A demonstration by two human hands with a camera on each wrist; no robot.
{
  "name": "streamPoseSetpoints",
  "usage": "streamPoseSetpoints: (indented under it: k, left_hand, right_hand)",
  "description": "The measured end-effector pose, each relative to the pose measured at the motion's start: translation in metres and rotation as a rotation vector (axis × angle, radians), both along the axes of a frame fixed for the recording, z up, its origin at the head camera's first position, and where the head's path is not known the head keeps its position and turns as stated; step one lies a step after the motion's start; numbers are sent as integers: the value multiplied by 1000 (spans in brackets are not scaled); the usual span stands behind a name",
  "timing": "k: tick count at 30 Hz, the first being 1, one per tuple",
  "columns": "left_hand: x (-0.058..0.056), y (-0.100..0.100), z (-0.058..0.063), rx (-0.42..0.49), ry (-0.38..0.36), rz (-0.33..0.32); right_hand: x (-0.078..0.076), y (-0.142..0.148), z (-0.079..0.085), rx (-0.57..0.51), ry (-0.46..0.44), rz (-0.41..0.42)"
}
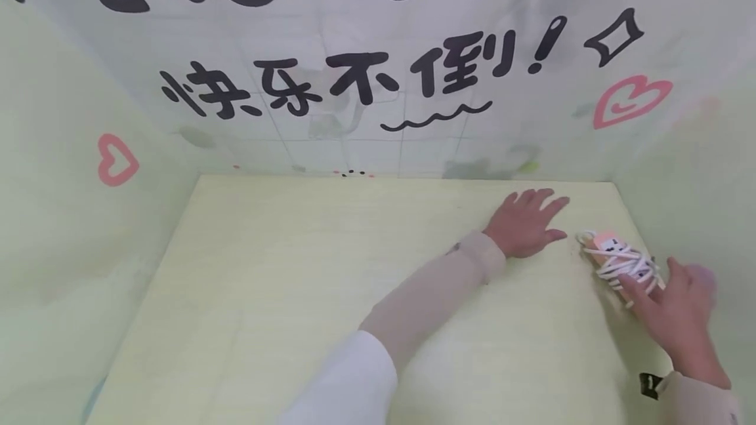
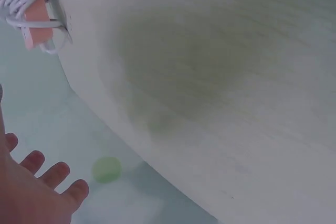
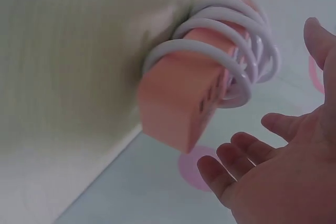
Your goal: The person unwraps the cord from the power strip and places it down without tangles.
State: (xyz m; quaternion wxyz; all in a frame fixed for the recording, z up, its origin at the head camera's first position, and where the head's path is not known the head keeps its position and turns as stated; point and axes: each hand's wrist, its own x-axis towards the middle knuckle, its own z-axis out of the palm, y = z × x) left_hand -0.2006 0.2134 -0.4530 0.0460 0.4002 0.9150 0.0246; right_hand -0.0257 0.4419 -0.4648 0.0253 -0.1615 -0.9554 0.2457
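A salmon-pink power strip (image 1: 607, 241) lies at the right edge of the table, with its white cord (image 1: 629, 269) wound round it in several loops. My right hand (image 1: 679, 310) is beside its near end, fingers spread and relaxed. In the right wrist view a gap shows between those fingers and the power strip (image 3: 170, 98), whose sockets face the hand. To the left of the strip, my left hand (image 1: 522, 225) is over the table with its fingers spread, holding nothing. The left wrist view shows the same strip (image 2: 38, 32) apart from the left hand (image 2: 31, 192).
The pale table (image 1: 325, 294) meets a printed backdrop (image 1: 331, 143) with black lettering at the back. Pale side walls with pink hearts (image 1: 117, 159) rise to left and right. A small black tag (image 1: 650, 385) is by the right sleeve.
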Motion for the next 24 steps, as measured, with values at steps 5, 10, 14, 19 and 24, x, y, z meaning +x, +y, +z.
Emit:
streamPoseSetpoints:
  k: [5, 10, 14, 19, 24]
  left_hand:
    - [20, 41, -1, -30, 5, -94]
    - [36, 61, -8, -42, -26, -141]
    - [38, 69, -16, -48, -69, -128]
    - [32, 73, -27, -44, -120, -104]
    - [27, 76, -34, -39, -168, -103]
  right_hand:
    - [17, 15, -5, -53, -63, -75]
    - [33, 20, -18, -8, -34, -80]
    - [35, 19, -26, -25, -11, -83]
    - [24, 15, -31, -59, 35, -72]
    - [12, 11, -38, -12, 126, 16]
